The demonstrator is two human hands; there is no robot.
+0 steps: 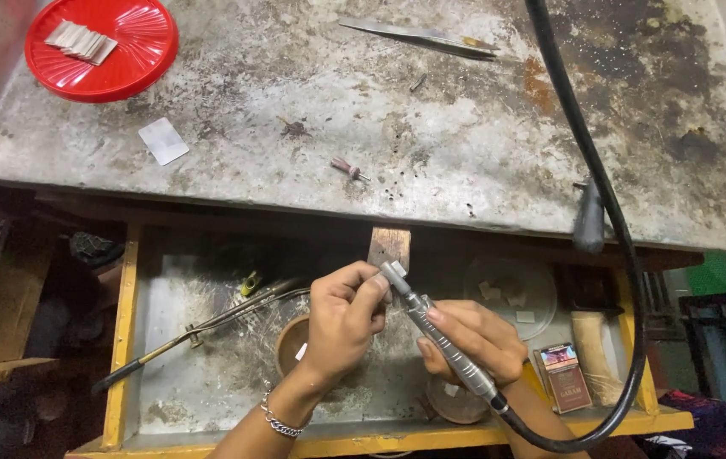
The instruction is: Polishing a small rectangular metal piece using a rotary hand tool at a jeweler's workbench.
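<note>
Metal rotary tool (443, 340) lies gripped in the right hand (473, 340), its tip meeting a small piece pinched by the left hand (346, 319), above the drawer (210, 374) below the table's (465, 144) front edge.

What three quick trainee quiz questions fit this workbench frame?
1. True or false: the right hand holds the rotary handpiece.
2. What lies in the red lid? A) small flat plates B) tweezers C) a bracelet
3. Which hand pinches a small piece against the handpiece tip over the drawer?

Key: 1 true. 2 A; the plates sit stacked in it, while the tweezers lie on the benchtop. 3 the left hand.
</note>
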